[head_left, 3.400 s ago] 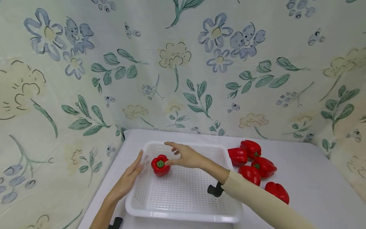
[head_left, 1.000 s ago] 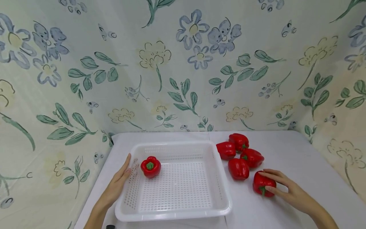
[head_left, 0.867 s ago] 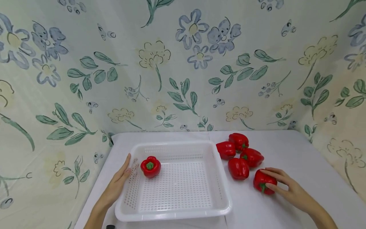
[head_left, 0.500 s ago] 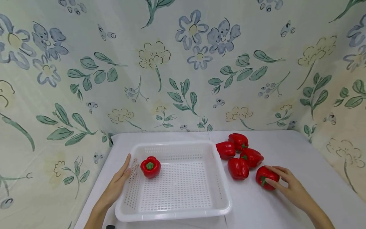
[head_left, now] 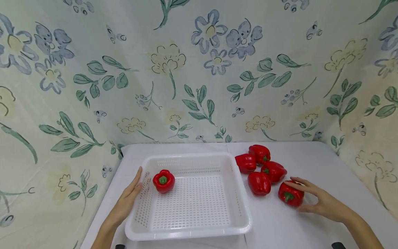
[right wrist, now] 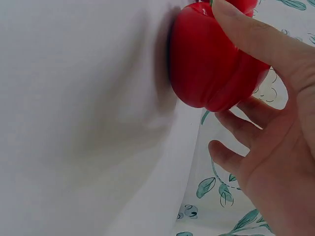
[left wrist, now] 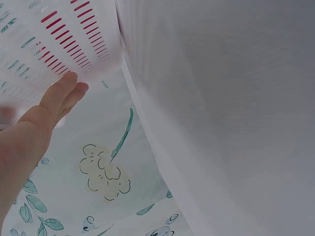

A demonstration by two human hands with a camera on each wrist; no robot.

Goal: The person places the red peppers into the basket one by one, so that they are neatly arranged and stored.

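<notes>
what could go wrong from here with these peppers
The right hand cups the glossy red bell pepper with at least one finger clear of it, so the pepper might slip or roll. Carried low toward the white plastic basket, it could bump the four clustered bell peppers. The left hand touches only the basket's left side, so a knock might shift the basket.

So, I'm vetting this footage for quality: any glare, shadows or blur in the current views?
Head view: small bright highlights on the glossy red peppers; right wrist view: broad, soft-edged shadows on the white tabletop; left wrist view: a blurred patch at the left edge, beside the left hand, too vague to name.
</notes>
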